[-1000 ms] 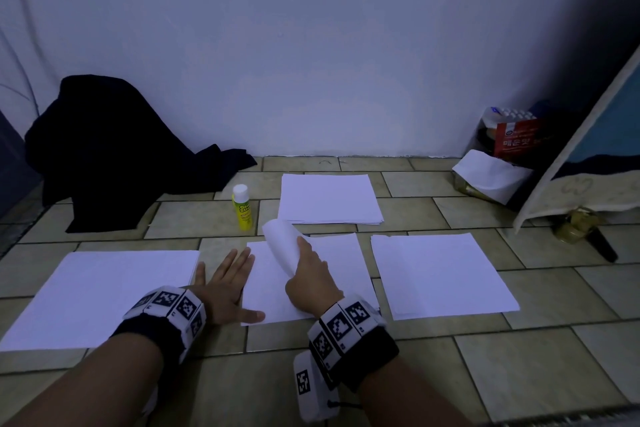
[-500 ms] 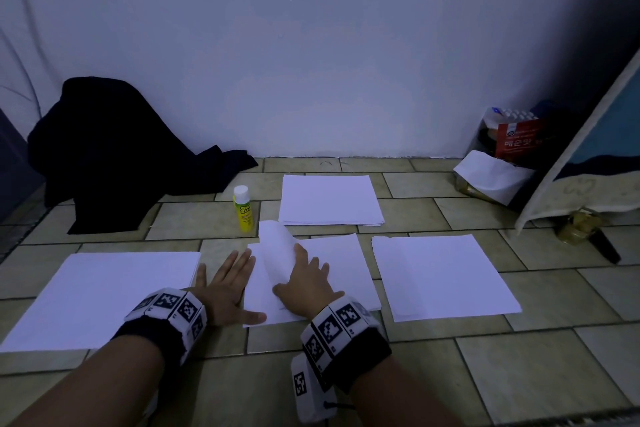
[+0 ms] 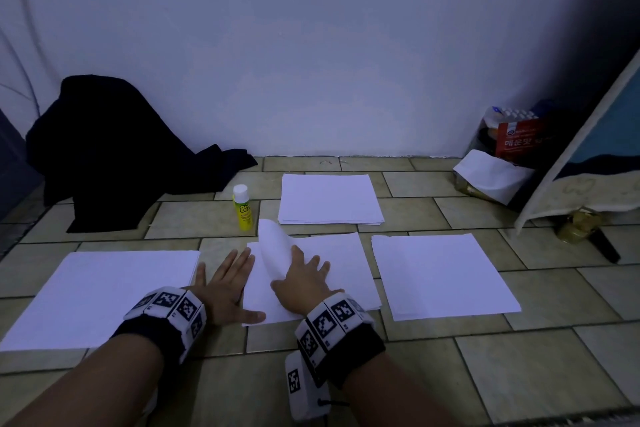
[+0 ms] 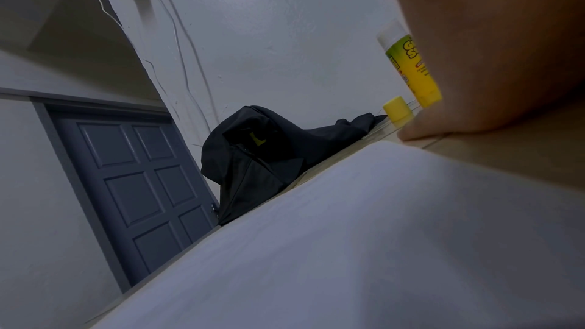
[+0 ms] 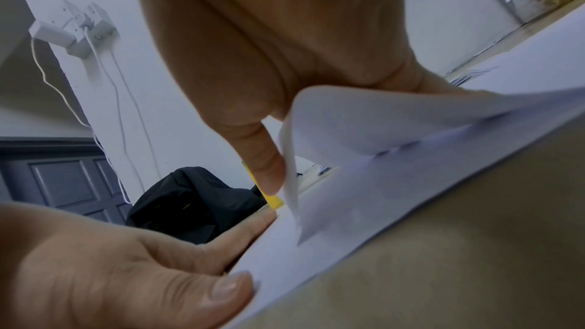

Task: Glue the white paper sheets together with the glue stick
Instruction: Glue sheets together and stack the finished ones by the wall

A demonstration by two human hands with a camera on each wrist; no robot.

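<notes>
A middle stack of white sheets (image 3: 341,255) lies on the tiled floor in front of me. Its top sheet (image 3: 275,246) curls up from the left side. My right hand (image 3: 304,276) lies on this stack with fingers spread and straight, pressing beside the curl; in the right wrist view the curled sheet (image 5: 379,121) stands against the thumb (image 5: 264,161). My left hand (image 3: 227,277) rests flat on the floor, its thumb touching the stack's left edge. The yellow glue stick (image 3: 241,208) stands upright beyond both hands, held by neither; a small yellow cap (image 4: 397,110) sits beside it.
More white paper stacks lie at the left (image 3: 104,295), the right (image 3: 440,274) and the far centre (image 3: 329,198). A dark cloth (image 3: 104,156) is heaped by the wall at left. Packages (image 3: 502,156) and a leaning board (image 3: 588,149) crowd the right corner.
My right hand has gone from curling round the lifted sheet to lying spread flat on the stack, and the curl has sunk lower. The left hand has stayed put.
</notes>
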